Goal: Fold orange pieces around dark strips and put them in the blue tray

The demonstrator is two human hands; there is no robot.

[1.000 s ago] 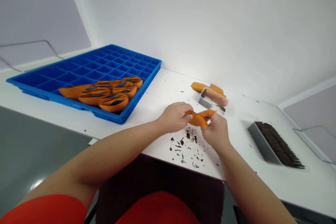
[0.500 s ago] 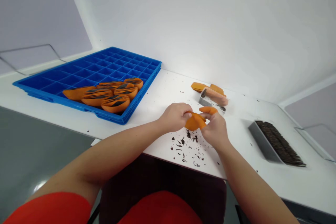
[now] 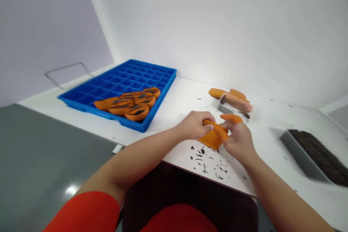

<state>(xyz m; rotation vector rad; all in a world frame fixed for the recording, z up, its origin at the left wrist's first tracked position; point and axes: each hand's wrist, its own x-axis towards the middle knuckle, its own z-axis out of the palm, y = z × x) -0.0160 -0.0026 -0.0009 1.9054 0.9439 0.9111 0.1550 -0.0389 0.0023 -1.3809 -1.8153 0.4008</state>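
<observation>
Between my two hands is an orange sheet (image 3: 210, 138), bent and held a little above the white table. My left hand (image 3: 193, 126) pinches its upper left part between thumb and fingers. On the sheet's right side, my right hand (image 3: 240, 140) grips with thumb and fingers, an orange finger cot (image 3: 231, 117) covering its raised finger. Whether anything lies inside the fold is hidden. Dark brown crumbs and shreds (image 3: 202, 151) are scattered on the table below the hands.
A blue compartment tray (image 3: 143, 126) at left holds several orange bundles (image 3: 137, 111) with dark strips. Behind my right hand are orange sheets (image 3: 217, 92) and a small clear box (image 3: 224, 106). A grey container (image 3: 299, 157) of dark brown strips stands at right.
The view has turned left, so everything sits further right in the picture. The orange sheet has tilted and shows more of its face; both hands still grip it.
</observation>
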